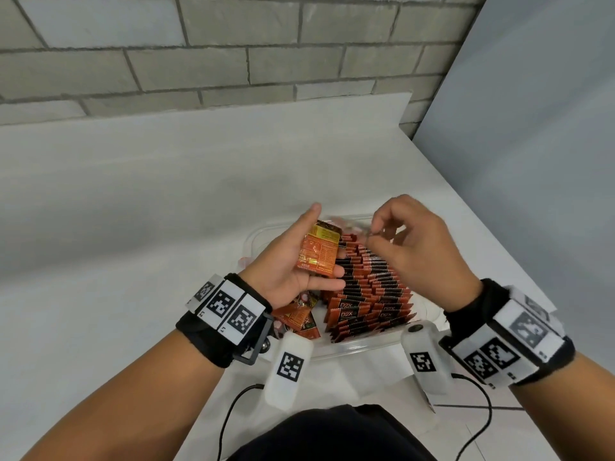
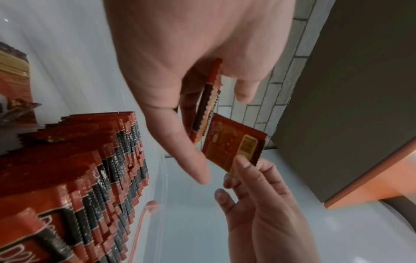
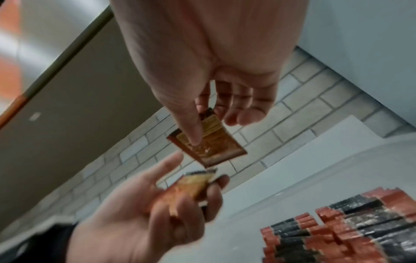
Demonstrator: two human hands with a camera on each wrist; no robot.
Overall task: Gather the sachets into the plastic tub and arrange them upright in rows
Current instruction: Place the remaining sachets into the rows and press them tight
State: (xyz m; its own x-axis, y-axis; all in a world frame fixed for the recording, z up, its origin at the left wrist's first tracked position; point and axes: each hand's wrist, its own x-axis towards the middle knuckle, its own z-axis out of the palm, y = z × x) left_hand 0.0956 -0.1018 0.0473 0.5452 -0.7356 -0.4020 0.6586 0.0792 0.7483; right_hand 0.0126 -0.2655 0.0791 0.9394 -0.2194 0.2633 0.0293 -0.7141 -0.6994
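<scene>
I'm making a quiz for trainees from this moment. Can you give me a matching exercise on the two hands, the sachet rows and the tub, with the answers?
Column one:
1. left hand
2. right hand
3. rows of sachets
4. plastic tub

Column two:
A. stand upright, packed close
B. clear, on the white counter
C. holds a small stack of sachets in the palm
D. pinches one sachet by thumb and fingertips

Pairs: 1-C, 2-D, 3-A, 4-B
</scene>
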